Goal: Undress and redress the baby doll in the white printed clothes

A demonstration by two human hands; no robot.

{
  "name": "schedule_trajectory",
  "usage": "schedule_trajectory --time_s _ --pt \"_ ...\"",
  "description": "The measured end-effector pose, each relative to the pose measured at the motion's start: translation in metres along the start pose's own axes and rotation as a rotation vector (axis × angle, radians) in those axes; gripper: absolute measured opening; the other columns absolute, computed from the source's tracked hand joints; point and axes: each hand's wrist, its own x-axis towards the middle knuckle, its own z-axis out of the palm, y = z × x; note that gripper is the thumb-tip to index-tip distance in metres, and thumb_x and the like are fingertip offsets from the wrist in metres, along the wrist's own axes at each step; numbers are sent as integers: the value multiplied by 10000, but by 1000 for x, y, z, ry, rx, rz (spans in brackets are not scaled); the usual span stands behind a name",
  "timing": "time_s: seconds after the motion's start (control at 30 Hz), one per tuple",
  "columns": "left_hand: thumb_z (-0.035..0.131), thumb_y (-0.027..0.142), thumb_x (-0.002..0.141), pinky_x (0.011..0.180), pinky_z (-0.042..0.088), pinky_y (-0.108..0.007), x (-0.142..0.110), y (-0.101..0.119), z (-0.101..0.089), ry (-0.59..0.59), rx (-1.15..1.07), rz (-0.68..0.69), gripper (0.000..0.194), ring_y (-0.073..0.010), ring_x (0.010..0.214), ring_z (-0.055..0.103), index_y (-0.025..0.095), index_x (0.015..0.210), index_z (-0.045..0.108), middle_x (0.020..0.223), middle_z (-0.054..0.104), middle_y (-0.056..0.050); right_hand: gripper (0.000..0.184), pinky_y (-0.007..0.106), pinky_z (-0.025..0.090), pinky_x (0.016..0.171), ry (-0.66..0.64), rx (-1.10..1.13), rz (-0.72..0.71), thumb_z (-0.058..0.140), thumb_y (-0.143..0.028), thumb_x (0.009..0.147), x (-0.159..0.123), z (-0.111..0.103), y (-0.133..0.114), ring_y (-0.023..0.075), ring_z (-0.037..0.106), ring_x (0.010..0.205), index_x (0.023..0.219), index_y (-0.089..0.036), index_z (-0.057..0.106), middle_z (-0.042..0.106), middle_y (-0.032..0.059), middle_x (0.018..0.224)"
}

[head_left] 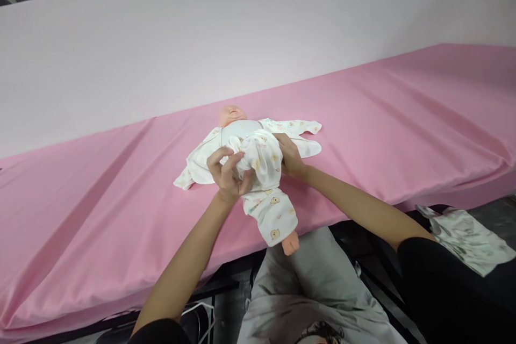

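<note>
A baby doll (233, 114) lies on its back on the pink-covered table, its head toward the wall and a bare foot (290, 243) over the front edge. White printed baby pants (274, 212) cover its lower body and are bunched at the waist. My left hand (230, 172) has curled fingers on the bunched cloth at the left side. At the other side, my right hand (291, 156) grips the pants, its fingertips partly hidden by the fabric. A white printed baby jacket (197, 160) lies spread open under the doll, its sleeves out to both sides.
The pink tablecloth (121, 199) has folds and hangs over the front edge. A pale wall (258, 32) stands directly behind the table. To the lower right, a crumpled white-and-green cloth (475, 239) lies below table height. My legs (306, 279) are close to the table's edge.
</note>
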Motion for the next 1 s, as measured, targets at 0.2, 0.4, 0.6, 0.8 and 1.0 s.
schedule_trajectory --time_s 0.2,0.4,0.6,0.8,1.0 --pt "377 432 909 1001 367 -431 -1 4 5 -94 -212 -263 424 -244 1185 476 223 1255 503 1228 531 -112 249 376 479 738 -38 15 51 362 -286 910 -1 1 -1 205 519 930 1108 -231 502 562 95 1066" --pt "348 378 926 992 401 -360 2 8 4 -31 -266 -562 385 -207 1152 523 191 1146 603 1117 622 -69 267 371 479 737 -50 8 16 388 -276 894 0 0 -1 208 515 932 1136 -235 494 554 98 1089" --pt "456 258 828 894 459 -324 14 4 4 -44 -409 -794 248 -188 990 592 186 926 672 971 668 -38 265 367 476 722 -55 5 -7 385 -304 898 0 0 0 206 526 912 1134 -235 486 563 96 1065" --pt "636 205 697 829 449 -295 15 2 8 144 -338 -644 232 -153 901 555 200 923 585 933 579 -14 272 383 473 749 -67 30 4 394 -341 903 0 0 -2 217 522 946 1128 -226 496 562 101 1073" --pt "513 288 834 578 341 -255 11 6 3 120 -281 -563 260 -105 556 371 176 608 450 582 380 30 262 382 483 738 -98 15 -12 394 -341 908 2 -1 -2 212 511 934 1100 -209 513 565 104 1070"
